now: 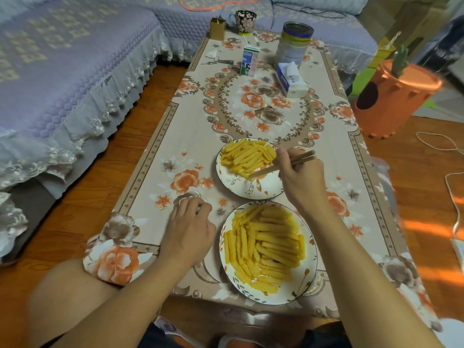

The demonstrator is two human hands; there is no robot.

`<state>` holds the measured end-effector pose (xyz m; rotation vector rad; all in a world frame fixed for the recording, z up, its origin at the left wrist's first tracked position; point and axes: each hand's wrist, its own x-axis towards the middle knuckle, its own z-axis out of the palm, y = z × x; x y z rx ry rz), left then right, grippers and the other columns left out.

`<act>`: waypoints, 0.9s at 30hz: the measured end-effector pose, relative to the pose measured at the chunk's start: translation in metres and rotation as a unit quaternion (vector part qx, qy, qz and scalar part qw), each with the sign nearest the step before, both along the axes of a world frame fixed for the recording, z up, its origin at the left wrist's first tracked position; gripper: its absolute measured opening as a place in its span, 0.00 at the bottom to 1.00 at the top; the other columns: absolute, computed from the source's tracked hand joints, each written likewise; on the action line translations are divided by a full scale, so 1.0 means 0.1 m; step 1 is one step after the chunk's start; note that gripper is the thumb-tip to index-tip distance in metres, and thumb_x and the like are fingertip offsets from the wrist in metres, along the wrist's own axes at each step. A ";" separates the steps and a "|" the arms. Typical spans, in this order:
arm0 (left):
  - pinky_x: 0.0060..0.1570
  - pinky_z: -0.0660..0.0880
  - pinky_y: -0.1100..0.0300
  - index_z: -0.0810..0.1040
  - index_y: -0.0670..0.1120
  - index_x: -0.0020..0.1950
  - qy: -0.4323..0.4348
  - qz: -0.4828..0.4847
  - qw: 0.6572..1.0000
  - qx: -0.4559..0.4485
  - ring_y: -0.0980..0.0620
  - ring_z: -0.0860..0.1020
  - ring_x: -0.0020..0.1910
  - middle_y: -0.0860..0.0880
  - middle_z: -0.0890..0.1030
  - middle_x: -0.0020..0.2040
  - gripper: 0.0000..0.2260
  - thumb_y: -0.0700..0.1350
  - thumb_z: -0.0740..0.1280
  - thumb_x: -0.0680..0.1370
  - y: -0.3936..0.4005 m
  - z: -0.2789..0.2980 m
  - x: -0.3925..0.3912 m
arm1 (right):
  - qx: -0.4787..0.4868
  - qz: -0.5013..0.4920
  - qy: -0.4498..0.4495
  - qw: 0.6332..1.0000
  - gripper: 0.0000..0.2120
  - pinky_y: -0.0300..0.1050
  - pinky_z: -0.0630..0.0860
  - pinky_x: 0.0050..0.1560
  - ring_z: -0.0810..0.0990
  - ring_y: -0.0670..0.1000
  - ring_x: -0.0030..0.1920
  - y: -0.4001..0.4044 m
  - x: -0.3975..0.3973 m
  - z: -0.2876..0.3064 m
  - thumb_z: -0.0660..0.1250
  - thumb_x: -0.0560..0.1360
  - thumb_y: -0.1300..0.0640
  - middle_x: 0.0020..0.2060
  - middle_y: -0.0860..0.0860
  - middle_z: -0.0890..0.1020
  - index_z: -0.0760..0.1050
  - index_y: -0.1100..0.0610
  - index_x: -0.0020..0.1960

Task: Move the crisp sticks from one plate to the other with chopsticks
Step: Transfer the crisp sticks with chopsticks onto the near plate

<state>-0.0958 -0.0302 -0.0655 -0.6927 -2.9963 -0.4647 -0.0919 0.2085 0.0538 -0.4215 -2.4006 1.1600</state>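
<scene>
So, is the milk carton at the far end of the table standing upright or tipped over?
Upright. The milk carton stands on its base on the table, with a straw sticking up from its top.

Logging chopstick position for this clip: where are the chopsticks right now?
The right hand holds the chopsticks over the far plate, tips by its crisp sticks.
</scene>
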 end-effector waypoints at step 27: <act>0.60 0.74 0.46 0.79 0.45 0.59 0.006 0.001 1.000 0.016 0.45 0.70 0.61 0.48 0.75 0.57 0.17 0.46 0.56 0.76 0.00 -0.04 0.00 | -0.223 -0.207 0.013 0.953 0.27 0.45 0.71 0.27 0.74 0.48 0.23 0.58 1.13 0.46 0.56 0.86 0.45 0.27 0.55 0.76 0.78 0.61 0.38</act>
